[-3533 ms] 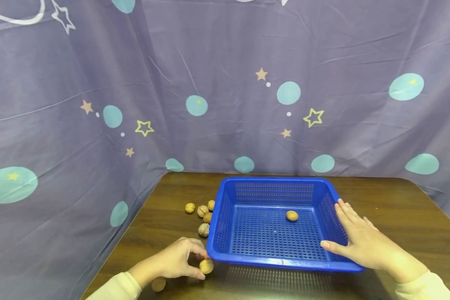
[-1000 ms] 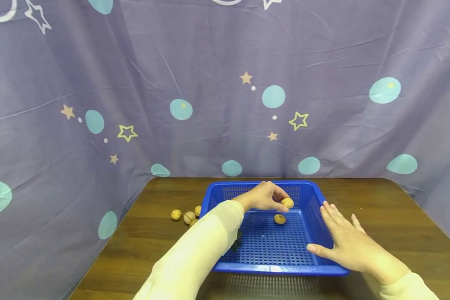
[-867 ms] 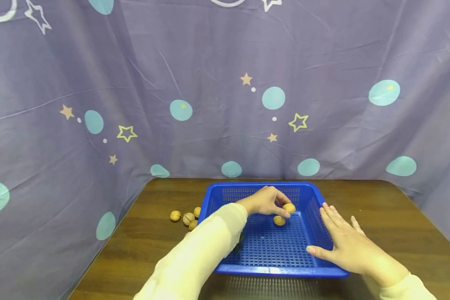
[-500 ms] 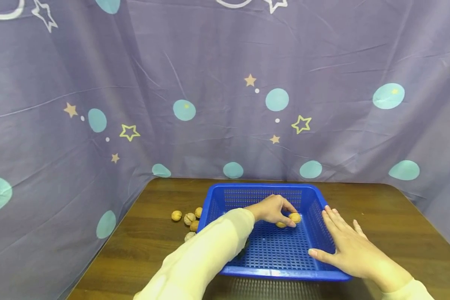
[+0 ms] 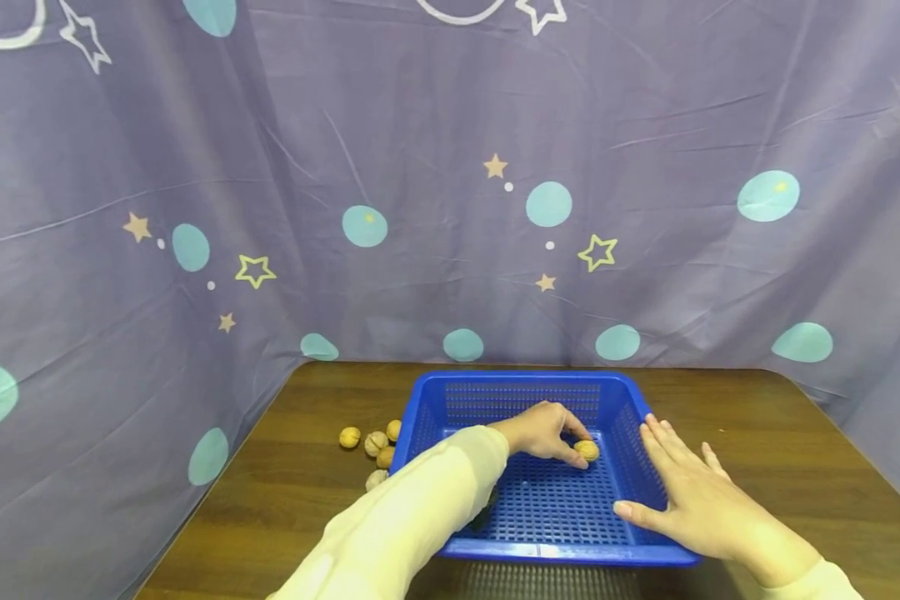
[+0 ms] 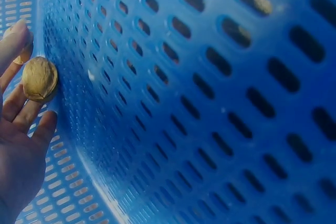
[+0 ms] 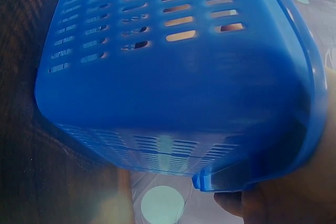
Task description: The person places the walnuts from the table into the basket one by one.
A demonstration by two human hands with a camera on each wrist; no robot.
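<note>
In the head view my left hand (image 5: pixel 547 431) reaches down inside a blue perforated plastic basket (image 5: pixel 540 552). Thumb and forefinger pinch a walnut (image 5: pixel 587 451) low over the basket floor. From the left wrist, the pinched walnut (image 6: pixel 23 55) shows partly behind the thumb, while a second walnut (image 6: pixel 40 79) sits just below it, close to the fingers. That second one is hidden by the hand in the head view. My right hand (image 5: pixel 701 498) lies with straight, spread fingers over the basket's right rim, thumb on the inner side.
Left of the basket, several loose walnuts (image 5: pixel 376 443) lie on the brown wooden table (image 5: pixel 270 517), partly behind the cream left sleeve (image 5: pixel 405 517). A purple patterned cloth (image 5: pixel 420 125) hangs behind and to the left.
My left hand picked up a walnut from the table left of the basket, carried it rightward over the rim and lowered it to the basket floor. The right hand stays at the right rim.
</note>
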